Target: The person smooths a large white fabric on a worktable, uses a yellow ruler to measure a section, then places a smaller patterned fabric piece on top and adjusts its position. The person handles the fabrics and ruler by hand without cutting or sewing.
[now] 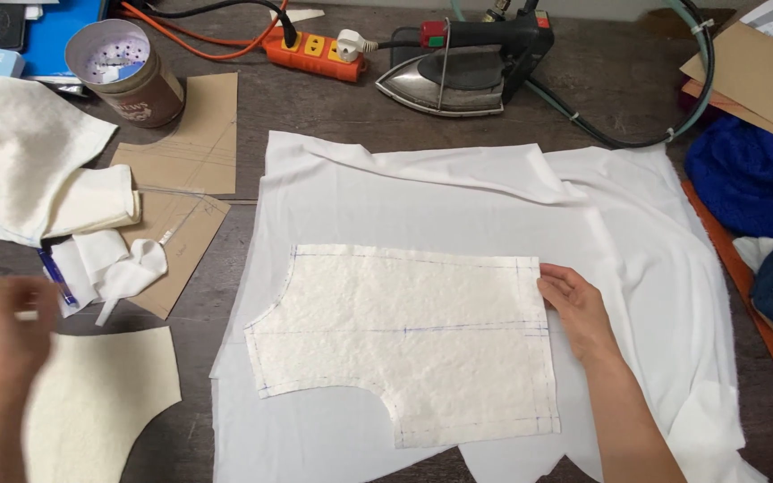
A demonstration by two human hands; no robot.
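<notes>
A cream fleece pattern piece [413,344] with blue marked lines lies flat on a thin white fabric [458,192] spread over the dark table. My right hand [574,309] rests flat at the piece's right edge, fingers apart, holding nothing. Blurred with motion, my left hand [2,335] hovers at the far left above another cream fleece piece [105,402]; I cannot tell whether it holds anything. A blue pen [57,279] lies just beyond it.
A steam iron [458,76] and an orange power strip [315,49] sit at the back. A round tin [127,72], brown card patterns [185,152] and white fabric scraps [114,264] lie at left. Blue knit cloth [749,179] and brown card sheets [762,76] lie at right.
</notes>
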